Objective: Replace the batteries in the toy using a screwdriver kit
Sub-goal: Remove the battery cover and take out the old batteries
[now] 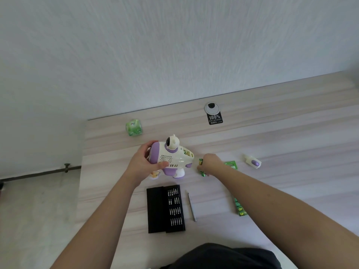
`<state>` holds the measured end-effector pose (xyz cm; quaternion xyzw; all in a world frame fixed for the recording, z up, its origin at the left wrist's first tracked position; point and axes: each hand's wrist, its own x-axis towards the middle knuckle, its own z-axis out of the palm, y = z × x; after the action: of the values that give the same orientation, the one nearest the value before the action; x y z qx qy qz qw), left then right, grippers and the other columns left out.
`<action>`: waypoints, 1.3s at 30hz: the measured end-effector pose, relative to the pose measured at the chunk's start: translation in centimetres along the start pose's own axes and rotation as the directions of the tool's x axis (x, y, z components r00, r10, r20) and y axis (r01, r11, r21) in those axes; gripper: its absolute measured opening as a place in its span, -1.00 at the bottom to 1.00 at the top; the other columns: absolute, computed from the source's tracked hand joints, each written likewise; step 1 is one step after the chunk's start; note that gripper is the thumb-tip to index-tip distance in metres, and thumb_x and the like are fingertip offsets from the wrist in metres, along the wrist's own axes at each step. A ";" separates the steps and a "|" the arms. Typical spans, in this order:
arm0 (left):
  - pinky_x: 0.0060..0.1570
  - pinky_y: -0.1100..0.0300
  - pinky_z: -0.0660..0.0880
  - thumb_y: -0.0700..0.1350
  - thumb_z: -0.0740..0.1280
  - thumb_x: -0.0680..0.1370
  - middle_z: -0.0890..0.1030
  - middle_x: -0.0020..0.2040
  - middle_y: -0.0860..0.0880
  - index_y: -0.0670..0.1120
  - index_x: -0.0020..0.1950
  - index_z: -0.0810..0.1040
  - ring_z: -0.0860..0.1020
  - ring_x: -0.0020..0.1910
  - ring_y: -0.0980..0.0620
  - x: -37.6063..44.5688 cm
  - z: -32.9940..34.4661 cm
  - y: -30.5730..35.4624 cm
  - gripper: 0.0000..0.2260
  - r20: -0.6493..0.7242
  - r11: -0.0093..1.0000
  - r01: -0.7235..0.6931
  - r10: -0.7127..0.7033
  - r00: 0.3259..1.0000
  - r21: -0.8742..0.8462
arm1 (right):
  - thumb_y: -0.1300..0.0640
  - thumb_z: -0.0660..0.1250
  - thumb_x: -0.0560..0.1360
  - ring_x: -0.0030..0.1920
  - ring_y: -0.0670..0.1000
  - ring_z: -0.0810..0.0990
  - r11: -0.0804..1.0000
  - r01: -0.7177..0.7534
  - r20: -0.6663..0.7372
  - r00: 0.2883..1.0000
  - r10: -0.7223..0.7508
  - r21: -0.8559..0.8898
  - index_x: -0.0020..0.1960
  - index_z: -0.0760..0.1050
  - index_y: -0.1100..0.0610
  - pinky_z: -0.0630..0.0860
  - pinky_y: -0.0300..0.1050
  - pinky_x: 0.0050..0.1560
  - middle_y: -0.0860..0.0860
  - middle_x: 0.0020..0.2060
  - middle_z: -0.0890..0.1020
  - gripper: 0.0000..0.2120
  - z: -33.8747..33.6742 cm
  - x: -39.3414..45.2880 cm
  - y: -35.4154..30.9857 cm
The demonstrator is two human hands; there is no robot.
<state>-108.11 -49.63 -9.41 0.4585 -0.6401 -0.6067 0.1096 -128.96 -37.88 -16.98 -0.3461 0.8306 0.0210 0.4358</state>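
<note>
A white and purple toy point(171, 158) with a small robot figure on top stands mid-table. My left hand point(144, 161) grips its left end, thumb across the grille. The toy's right end is open, with green batteries showing inside. Just right of the toy, my right hand point(210, 164) holds a green battery point(200, 162), and another green battery point(203, 173) lies under the hand. The toy's cover piece point(253, 162), white with a purple oval, lies farther right. The black screwdriver kit point(166, 208) lies open in front of the toy, and the driver handle point(192, 206) lies beside it.
A green battery pack point(240, 208) lies at the right beside my forearm, and a green wrapper point(231, 165) behind my right wrist. A green packet point(133, 127) sits at the back left. A cable grommet point(212, 108) and a black label point(215, 118) are near the wall. The table's left edge point(82, 171) is close.
</note>
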 end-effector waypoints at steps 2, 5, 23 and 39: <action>-0.12 0.21 0.60 -0.25 0.64 0.25 0.61 0.17 -0.01 0.07 0.31 0.46 0.61 0.11 0.06 0.0 0.1 0.0 -0.29 0.002 1.000 0.002 -0.002 1.000 0.005 | 0.18 0.25 0.49 -0.28 0.04 0.48 0.998 0.004 -0.025 1.000 -0.006 -0.068 -0.38 0.29 0.13 0.32 -0.21 -0.44 -0.01 -0.44 0.40 -0.72 0.0 -0.1 0.1; -0.11 0.20 0.61 -0.24 0.64 0.24 0.61 0.16 0.01 0.07 0.31 0.46 0.61 0.10 0.08 0.0 0.1 -0.1 -0.29 -0.003 1.000 0.001 -0.001 1.000 0.010 | 0.17 0.29 0.48 -0.13 0.10 0.54 0.998 0.013 -0.063 0.998 -0.017 -0.063 -0.29 0.33 0.14 0.40 -0.15 -0.25 0.02 -0.32 0.45 -0.79 0.4 -0.2 0.3; 0.00 0.11 0.62 -0.08 0.68 0.15 0.58 0.20 0.07 0.16 0.28 0.47 0.57 0.16 0.13 -0.7 0.4 -0.7 -0.25 0.024 0.996 -0.038 0.036 0.999 0.084 | -0.01 0.38 0.49 0.09 0.18 0.52 0.986 0.140 -0.291 0.943 -0.161 -0.092 0.30 0.27 0.22 0.45 -0.03 0.05 0.18 0.21 0.35 -0.48 1.7 -1.5 2.5; 0.04 0.06 0.61 -0.07 0.68 0.15 0.57 0.20 0.10 0.17 0.29 0.47 0.56 0.16 0.13 -2.5 0.8 0.2 -0.24 0.001 0.990 -0.056 0.057 0.998 0.132 | 0.01 0.28 0.54 0.11 0.17 0.46 0.965 0.206 -0.294 0.924 -0.247 -0.164 0.39 0.25 0.10 0.47 0.00 -0.02 0.16 0.18 0.33 -0.52 2.6 -2.3 3.2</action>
<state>-107.37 -47.28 -8.39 0.4473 -0.6914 -0.5589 0.0971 -128.12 -33.25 -17.78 -0.4663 0.8401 -0.0304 0.2755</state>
